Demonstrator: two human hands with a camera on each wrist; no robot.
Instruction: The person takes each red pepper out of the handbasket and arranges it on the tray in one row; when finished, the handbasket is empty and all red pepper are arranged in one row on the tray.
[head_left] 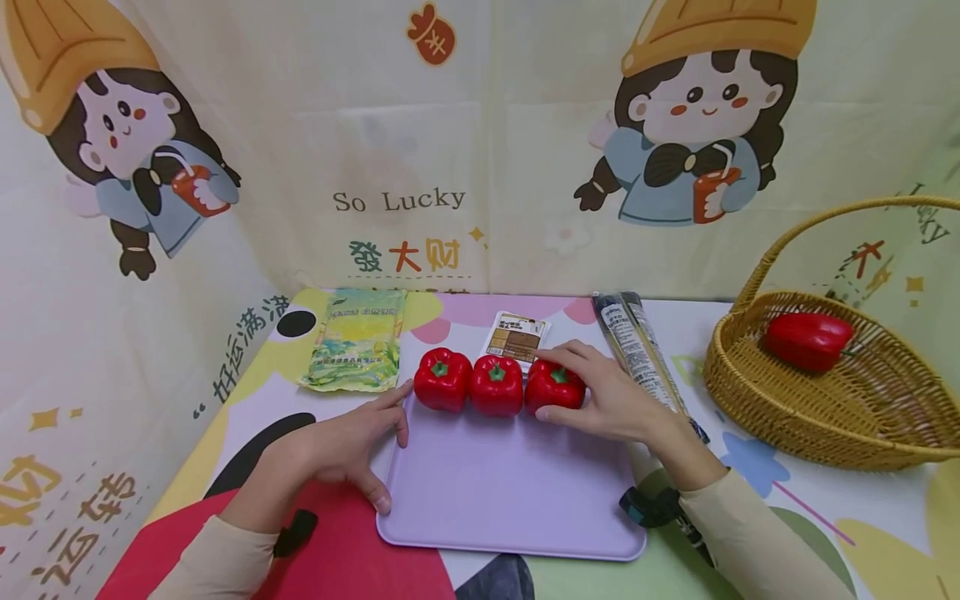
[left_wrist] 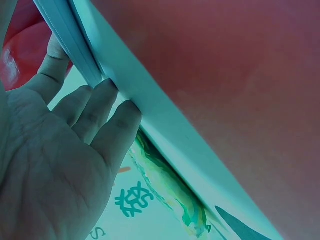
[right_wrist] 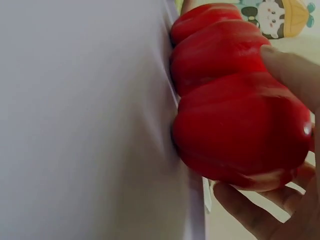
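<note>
Three red bell peppers stand in a row along the far edge of a lilac tray [head_left: 510,492], stems up. My right hand [head_left: 615,396] holds the rightmost bell pepper [head_left: 550,387], thumb on its near side and fingers on its far side. In the right wrist view this same bell pepper [right_wrist: 240,130] touches the one beside it. The middle bell pepper [head_left: 496,388] and the left bell pepper [head_left: 442,382] sit close together. At the tray's left edge my left hand [head_left: 341,442] rests with fingers spread, forefinger near the left pepper and thumb by the near corner.
A wicker basket [head_left: 731,400] with another red bell pepper [head_left: 808,342] stands at the right. Behind the tray lie a green-yellow packet [head_left: 358,342], a small labelled pack [head_left: 517,333] and a long clear package [head_left: 637,342]. A printed cloth backdrop [head_left: 525,167] borders the table.
</note>
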